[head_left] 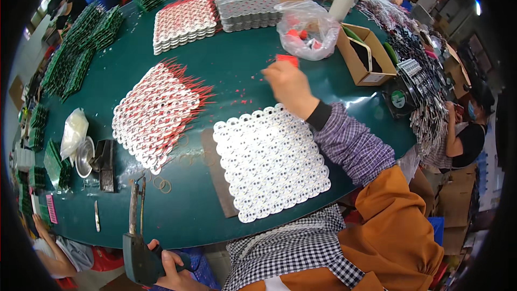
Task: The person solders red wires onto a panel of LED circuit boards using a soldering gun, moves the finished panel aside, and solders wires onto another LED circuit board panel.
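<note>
Table [188,210], green, spans the view. White panel [272,161] of joined discs lies at its near edge, partly over a brown board [219,186]. Left of it sits a wired panel [156,113], red wires fanning rightward. Left hand [171,270] is closed round a tool [139,258], its tip near that panel's lower corner. Right hand [288,83], fingers blurred, is beside a red piece [287,59]; whether it grips anything I cannot tell. Red bits [242,101] lie nearby.
</note>
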### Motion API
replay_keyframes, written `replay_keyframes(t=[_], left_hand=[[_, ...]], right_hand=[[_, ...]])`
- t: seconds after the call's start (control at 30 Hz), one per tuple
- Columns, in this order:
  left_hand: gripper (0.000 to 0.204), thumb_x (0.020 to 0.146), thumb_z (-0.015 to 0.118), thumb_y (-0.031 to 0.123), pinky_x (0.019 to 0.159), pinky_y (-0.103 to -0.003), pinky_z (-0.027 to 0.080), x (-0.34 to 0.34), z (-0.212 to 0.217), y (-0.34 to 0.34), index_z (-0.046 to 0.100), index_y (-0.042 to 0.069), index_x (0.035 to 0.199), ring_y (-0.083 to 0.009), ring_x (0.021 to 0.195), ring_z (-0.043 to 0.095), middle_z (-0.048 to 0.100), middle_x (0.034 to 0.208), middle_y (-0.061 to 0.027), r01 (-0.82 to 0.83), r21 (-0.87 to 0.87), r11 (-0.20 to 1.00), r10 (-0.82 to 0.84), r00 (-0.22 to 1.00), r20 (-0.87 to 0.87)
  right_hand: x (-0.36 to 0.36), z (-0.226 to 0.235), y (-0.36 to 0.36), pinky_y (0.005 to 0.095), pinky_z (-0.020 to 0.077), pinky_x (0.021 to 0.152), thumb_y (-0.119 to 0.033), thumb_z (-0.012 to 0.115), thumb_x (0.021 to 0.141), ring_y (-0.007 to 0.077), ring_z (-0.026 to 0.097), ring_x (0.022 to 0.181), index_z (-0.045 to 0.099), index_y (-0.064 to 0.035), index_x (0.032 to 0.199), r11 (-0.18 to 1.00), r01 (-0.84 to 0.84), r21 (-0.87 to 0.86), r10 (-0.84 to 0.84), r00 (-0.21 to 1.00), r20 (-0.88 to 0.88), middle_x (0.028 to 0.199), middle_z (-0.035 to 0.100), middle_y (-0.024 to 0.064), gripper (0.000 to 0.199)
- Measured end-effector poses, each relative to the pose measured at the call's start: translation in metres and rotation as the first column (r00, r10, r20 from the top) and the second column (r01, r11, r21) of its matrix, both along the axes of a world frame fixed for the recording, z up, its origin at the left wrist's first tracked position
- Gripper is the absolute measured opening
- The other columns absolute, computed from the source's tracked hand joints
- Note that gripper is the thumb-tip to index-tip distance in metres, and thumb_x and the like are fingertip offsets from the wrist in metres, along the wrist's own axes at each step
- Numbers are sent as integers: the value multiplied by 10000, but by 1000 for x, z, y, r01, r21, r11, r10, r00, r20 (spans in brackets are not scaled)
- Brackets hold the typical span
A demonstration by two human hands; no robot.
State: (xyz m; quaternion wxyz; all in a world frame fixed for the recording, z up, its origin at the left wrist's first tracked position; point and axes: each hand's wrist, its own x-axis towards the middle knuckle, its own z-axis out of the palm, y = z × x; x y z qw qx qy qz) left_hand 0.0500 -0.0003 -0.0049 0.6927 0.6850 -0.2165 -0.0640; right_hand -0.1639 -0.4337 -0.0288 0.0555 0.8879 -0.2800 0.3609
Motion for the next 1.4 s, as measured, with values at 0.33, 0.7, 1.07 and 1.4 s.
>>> replay_keyframes(t=[0.33, 0.7, 1.07, 1.4], left_hand=[[499, 852, 655, 81, 482, -238, 360, -52, 52, -94, 477, -154, 1254, -86, 461, 441, 623, 1147, -250, 158, 12, 987, -158, 978, 139], [522, 823, 660, 71, 471, -233, 340, -112, 60, -155, 490, -122, 1278, -100, 457, 453, 632, 1114, -245, 225, 34, 974, -223, 973, -54], [538, 769, 667, -19, 429, -250, 389, -129, 64, -182, 513, -93, 1279, -123, 494, 509, 646, 1088, -234, 390, 91, 916, -349, 889, -297], [538, 783, 768, -44, 947, -335, 501, -132, 38, -198, 583, -40, 1289, -207, 1071, 642, 678, 1157, -133, 555, 265, 789, -421, 801, -425]], right_hand=[[-41, -23, -51, 411, 516, 771, -80, 710, 782, 289, 603, 918, 687, -51, 838, 979, 155, 130, -141, 984, -112, 857, 626, 81, 68], [-46, -22, -56, 371, 486, 776, -31, 623, 777, 259, 573, 921, 630, -74, 923, 993, 112, 28, -111, 993, -45, 896, 575, 58, 152], [-100, 10, 16, 362, 446, 661, -53, 651, 779, 236, 570, 787, 647, -50, 918, 976, -124, 177, 123, 992, 15, 837, 552, 55, 138], [-116, 13, 49, 330, 487, 609, -23, 700, 732, 222, 602, 715, 698, 9, 1000, 964, -147, 223, 155, 988, -22, 854, 613, 77, 270]])
